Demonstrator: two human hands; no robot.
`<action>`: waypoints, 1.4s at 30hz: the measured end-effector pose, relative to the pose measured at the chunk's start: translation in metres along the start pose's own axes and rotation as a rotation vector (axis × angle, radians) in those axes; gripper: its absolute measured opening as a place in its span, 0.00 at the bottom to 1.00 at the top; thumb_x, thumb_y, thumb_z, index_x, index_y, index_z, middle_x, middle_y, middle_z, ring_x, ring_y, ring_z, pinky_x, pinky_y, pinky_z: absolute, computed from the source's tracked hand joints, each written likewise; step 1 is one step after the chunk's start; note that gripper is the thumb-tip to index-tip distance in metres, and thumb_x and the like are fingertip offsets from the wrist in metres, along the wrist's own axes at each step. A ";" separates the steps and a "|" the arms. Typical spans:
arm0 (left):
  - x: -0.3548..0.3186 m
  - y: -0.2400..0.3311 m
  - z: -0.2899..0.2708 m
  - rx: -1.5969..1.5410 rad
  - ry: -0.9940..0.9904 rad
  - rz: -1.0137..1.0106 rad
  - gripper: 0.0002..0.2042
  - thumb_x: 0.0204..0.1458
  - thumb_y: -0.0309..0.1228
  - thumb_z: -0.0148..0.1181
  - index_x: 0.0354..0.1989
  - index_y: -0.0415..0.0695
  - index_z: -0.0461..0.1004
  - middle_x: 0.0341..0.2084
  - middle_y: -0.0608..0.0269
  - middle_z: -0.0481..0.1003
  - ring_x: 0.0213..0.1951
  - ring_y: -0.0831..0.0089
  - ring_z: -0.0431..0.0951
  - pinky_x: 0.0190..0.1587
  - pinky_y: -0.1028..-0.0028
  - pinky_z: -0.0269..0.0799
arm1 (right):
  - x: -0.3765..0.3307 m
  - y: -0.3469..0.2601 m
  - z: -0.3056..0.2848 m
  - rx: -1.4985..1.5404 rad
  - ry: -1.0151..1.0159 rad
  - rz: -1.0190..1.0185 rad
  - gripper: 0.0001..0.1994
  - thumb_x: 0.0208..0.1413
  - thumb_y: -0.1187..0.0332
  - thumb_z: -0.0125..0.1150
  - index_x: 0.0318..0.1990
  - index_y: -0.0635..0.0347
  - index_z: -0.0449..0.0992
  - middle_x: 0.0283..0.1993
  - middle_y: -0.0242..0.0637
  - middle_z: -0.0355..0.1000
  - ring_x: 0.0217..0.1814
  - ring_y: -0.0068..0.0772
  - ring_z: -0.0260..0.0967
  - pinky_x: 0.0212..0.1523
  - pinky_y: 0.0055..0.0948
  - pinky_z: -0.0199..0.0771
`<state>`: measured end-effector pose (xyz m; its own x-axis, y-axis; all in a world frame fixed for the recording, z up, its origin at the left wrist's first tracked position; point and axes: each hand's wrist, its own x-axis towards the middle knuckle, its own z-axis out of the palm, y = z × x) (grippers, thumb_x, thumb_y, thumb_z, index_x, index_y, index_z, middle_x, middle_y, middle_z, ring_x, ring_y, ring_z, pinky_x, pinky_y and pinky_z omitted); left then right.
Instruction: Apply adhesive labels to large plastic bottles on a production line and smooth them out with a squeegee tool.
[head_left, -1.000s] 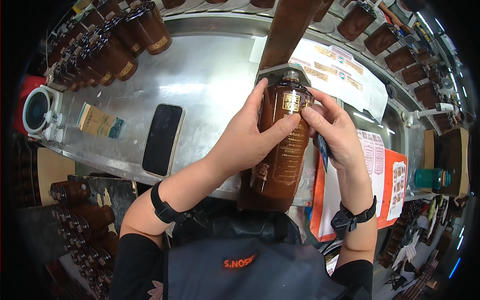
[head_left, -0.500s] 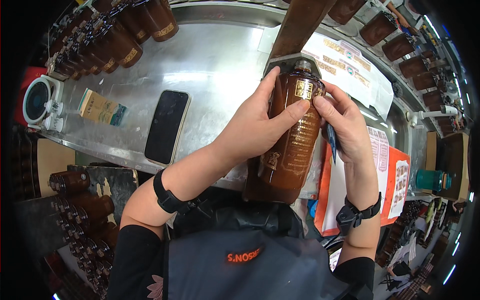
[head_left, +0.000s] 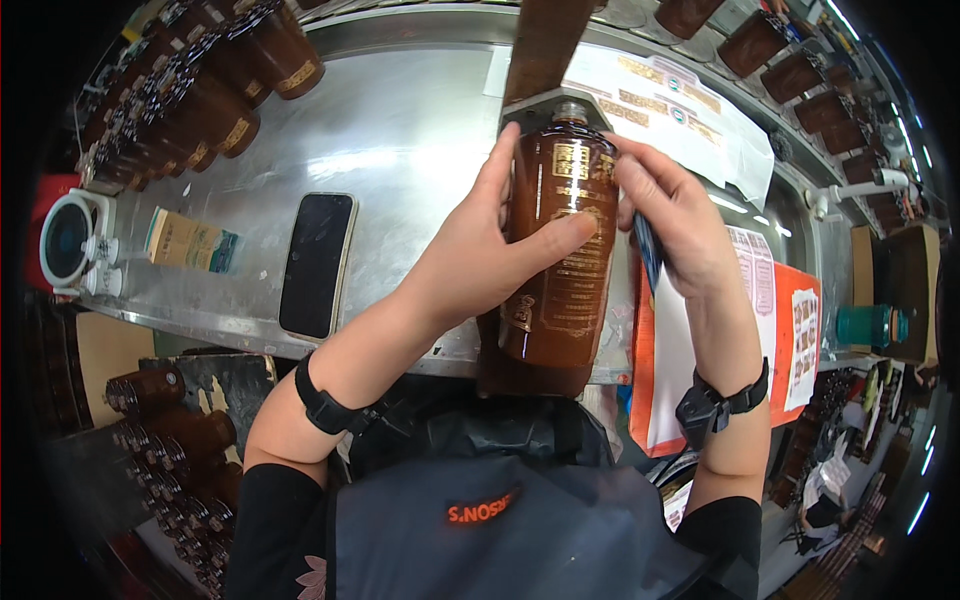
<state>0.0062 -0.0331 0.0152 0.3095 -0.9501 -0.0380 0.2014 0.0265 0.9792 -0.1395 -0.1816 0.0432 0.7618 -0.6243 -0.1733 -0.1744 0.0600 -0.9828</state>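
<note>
A brown glass bottle (head_left: 560,260) with gold lettering lies on its back, its neck pointing away from me. My left hand (head_left: 490,235) is closed round its left side, thumb stretched across the front print and fingers hidden along the edge. At the bottle's right shoulder, my right hand (head_left: 675,215) has its thumb and fingertips bent close to the glass. A slim, dark blue pointed tool (head_left: 648,250) sticks out below those fingers, held in the palm; its exact kind is unclear. Under the bottle runs a brown support board (head_left: 542,55), with a grey angular bracket (head_left: 515,117) near the neck.
A black phone (head_left: 318,265) and a small printed box (head_left: 190,240) lie on the metal table (head_left: 400,120). Printed sheets (head_left: 660,110) spread behind my right hand, and an orange folder (head_left: 645,350) with paper sits nearer. Brown bottles (head_left: 215,100) crowd the far left.
The whole view has shifted, so most things appear farther left. The bottle seems turned slightly, showing more of its gold mark. My right thumb has moved off the front toward the right edge.
</note>
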 end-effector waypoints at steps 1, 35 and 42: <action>-0.001 -0.001 0.000 0.005 -0.019 -0.002 0.52 0.53 0.38 0.68 0.71 0.27 0.32 0.63 0.42 0.61 0.62 0.63 0.66 0.63 0.69 0.63 | 0.002 -0.001 -0.008 0.006 0.019 -0.003 0.24 0.61 0.57 0.63 0.58 0.66 0.72 0.40 0.33 0.77 0.40 0.18 0.72 0.44 0.18 0.71; -0.022 0.005 0.011 -0.049 -0.022 -0.098 0.48 0.51 0.25 0.67 0.74 0.44 0.37 0.62 0.54 0.63 0.63 0.67 0.66 0.64 0.65 0.64 | -0.022 0.003 -0.019 0.018 -0.068 0.043 0.29 0.52 0.69 0.71 0.61 0.63 0.71 0.25 0.18 0.63 0.26 0.10 0.56 0.29 0.15 0.57; -0.022 0.005 0.012 -0.074 -0.029 -0.107 0.46 0.51 0.25 0.66 0.74 0.43 0.40 0.61 0.55 0.65 0.61 0.67 0.68 0.63 0.65 0.64 | -0.042 0.032 -0.018 -0.092 -0.185 -0.018 0.31 0.47 0.73 0.73 0.61 0.60 0.69 0.27 0.22 0.70 0.28 0.12 0.64 0.31 0.15 0.63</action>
<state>-0.0112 -0.0159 0.0231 0.2559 -0.9572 -0.1348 0.3006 -0.0538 0.9522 -0.1887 -0.1673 0.0202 0.8653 -0.4706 -0.1726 -0.2095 -0.0266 -0.9774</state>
